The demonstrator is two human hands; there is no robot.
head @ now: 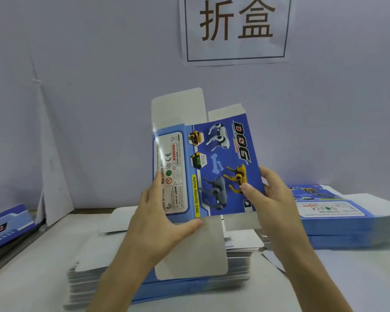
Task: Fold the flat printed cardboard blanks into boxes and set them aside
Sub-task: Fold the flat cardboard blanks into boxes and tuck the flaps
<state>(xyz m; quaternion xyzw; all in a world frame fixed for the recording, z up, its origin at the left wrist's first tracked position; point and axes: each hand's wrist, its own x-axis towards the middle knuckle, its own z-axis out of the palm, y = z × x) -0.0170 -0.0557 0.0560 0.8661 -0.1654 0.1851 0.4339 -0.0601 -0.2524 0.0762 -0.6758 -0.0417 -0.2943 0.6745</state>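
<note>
You are holding a flat blue printed cardboard blank (212,167), showing robot dogs, upright before you and clear of the desk (347,278). Your left hand (160,221) is gripping its lower left edge, the fingers (189,224) clamped where the long white bottom flap (200,248) begins. Your right hand (273,199) is pinching the lower right edge, thumb on the printed face. The blank is looking almost flat, so you seem to be at the start of this fold; the next move is probably calling for pressing the two side edges toward each other to open the sleeve, then tucking the flaps. The white top flap (178,109) is standing close to the grey wall (77,109) under a white paper sign (234,28), so room behind may be tight. Directly below, a stack of white-backed blue blanks (189,287) is lying; a second stack of blue printed blanks (347,221) is sitting at your right, and more blue printed pieces (7,224) are lying at your far left.
</note>
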